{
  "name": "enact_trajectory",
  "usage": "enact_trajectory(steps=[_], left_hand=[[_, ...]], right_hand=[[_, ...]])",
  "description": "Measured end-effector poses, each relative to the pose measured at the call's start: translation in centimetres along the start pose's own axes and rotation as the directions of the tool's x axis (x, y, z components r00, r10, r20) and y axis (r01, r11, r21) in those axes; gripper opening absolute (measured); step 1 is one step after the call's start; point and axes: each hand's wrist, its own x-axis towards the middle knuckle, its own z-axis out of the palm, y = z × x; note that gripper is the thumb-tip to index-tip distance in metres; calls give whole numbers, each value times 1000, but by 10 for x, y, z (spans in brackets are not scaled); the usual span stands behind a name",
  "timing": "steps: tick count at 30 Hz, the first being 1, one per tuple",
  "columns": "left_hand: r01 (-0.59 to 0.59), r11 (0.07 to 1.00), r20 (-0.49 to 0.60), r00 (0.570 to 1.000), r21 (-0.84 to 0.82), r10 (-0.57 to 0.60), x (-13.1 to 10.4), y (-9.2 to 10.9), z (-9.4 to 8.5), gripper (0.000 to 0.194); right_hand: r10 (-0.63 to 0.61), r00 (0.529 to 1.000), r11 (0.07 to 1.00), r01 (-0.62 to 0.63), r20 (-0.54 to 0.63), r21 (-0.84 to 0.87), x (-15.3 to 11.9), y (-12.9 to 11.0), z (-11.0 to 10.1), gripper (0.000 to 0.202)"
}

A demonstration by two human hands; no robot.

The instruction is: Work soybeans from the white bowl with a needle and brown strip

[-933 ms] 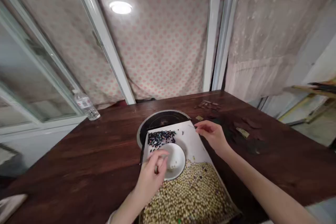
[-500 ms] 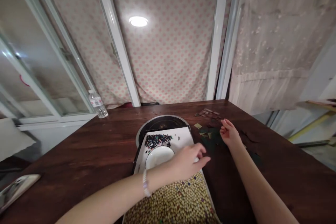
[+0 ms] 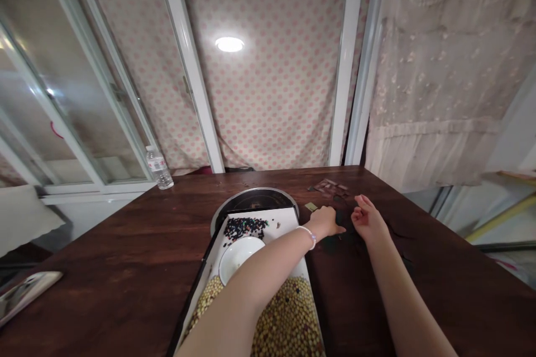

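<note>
My left hand (image 3: 329, 222), with a beaded bracelet (image 3: 309, 236) at the wrist, reaches over dark green pieces (image 3: 335, 242) on the table. Its thumb stands apart from the bent fingers, whose tips are partly hidden. Beside it, my right hand (image 3: 369, 220) is held palm inward with curled fingers pinched together; anything between them is too small to make out. Under my left forearm lies a white-lined tray (image 3: 288, 217) with pale round beans (image 3: 288, 318), a white bowl (image 3: 238, 254) and a heap of small dark beads (image 3: 245, 227).
The tray's far end rests on a round black plate (image 3: 255, 196) with a silver rim. Reddish-brown pieces (image 3: 331, 187) and a small yellowish piece (image 3: 310, 207) lie beyond my hands. A water bottle (image 3: 159, 168) stands at the table's back left; a phone-like object (image 3: 31, 293) lies near left.
My left hand has moved from above the tray, right and away from me, to the green pieces. My right hand stays nearly in place. The view has shifted slightly.
</note>
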Motion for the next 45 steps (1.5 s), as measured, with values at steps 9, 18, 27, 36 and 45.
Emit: enact_trajectory(steps=[9, 18, 27, 36, 45], left_hand=[[31, 999, 12, 999, 6, -31, -2, 0, 2, 31], [-111, 991, -82, 991, -81, 104, -9, -8, -21, 27], [-386, 922, -500, 806, -37, 318, -55, -35, -71, 24], [-731, 622, -288, 554, 281, 781, -150, -86, -67, 30], [-752, 601, -244, 550, 270, 799, -208, -132, -45, 35]], right_hand=[[60, 998, 998, -60, -18, -8, -7, -3, 8, 22], [37, 999, 999, -38, -24, -30, -10, -4, 6, 23], [16, 993, 1000, -14, 120, -16, -24, -2, 22, 21], [98, 880, 995, -87, 464, -46, -75, 27, 51, 25], [186, 751, 980, -93, 634, -177, -116, 46, 66, 18]])
